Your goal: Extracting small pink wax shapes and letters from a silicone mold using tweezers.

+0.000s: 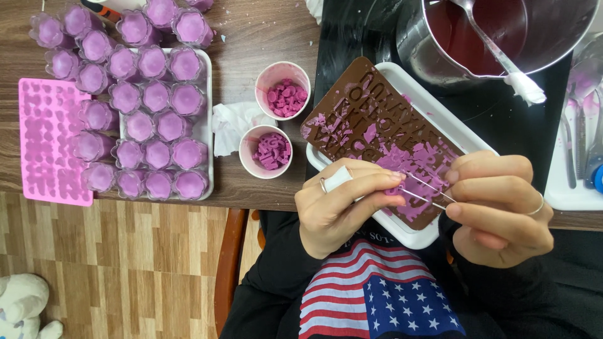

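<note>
Both hands occupy the lower centre of the frame, nearest the camera. Left hand point(339, 204) is closed in a pinch, thumb and fingers pressed together on a small purple piece at the tips of the tweezers point(422, 190). Right hand point(496, 207) is closed around the tweezers, holding the two thin metal prongs, which point left toward the left hand.

Worktop point(264, 31), dark wood, spans the upper half of the frame. A metal pot point(502, 37) of dark red liquid stands at upper right, with a spoon point(496, 53) resting in it. At upper left, a white tray point(206, 125) carries rows of purple filled cups point(157, 94). A pink mould point(50, 141) lies flat at the left edge.

A brown letter mould point(370, 119), smeared with purple residue, lies tilted on a white tray point(433, 116) at centre, directly beneath the hands. Two white paper cups point(282, 88) holding small purple pieces stand just left of the brown mould, near a crumpled tissue point(229, 125).
</note>
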